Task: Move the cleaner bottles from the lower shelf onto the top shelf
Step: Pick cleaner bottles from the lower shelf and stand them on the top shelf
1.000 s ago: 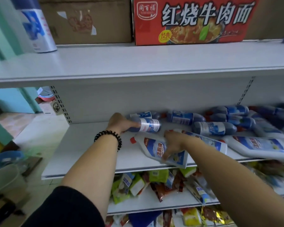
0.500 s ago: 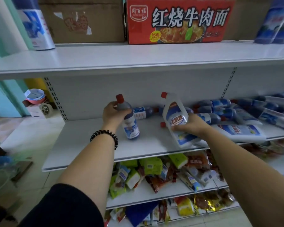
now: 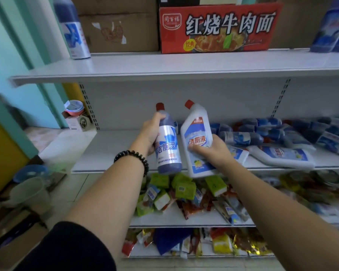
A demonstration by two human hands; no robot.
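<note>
Red caps point up on 2 cleaner bottles, both held in the air in front of the lower shelf (image 3: 110,153). The left hand (image 3: 150,133) is wrapped around the dark blue bottle (image 3: 167,141) from its left side, high on the body below the neck. The right hand (image 3: 211,149) cups the white angled-neck bottle (image 3: 197,133) low on its right side, thumb across the label. The 2 bottles hang just beside each other, possibly touching at the shoulders, though the view does not settle that.

More bottles (image 3: 282,137) lie on their sides across the right part of the lower shelf. On the top shelf (image 3: 184,65), 1 blue bottle (image 3: 72,30) stands at the far left and more blue ones at the right edge, with a red noodle carton (image 3: 219,28) and a brown box (image 3: 117,30) behind a bare front strip.

The step in hand looks like the lift. Doing it well means raising both bottles clear of the top shelf's front lip before pushing forward, keeping them upright, and setting each base flat on the bare strip in front of the cartons. The white bottle's low grip leaves it top-heavy, so it needs steadying before release.
</note>
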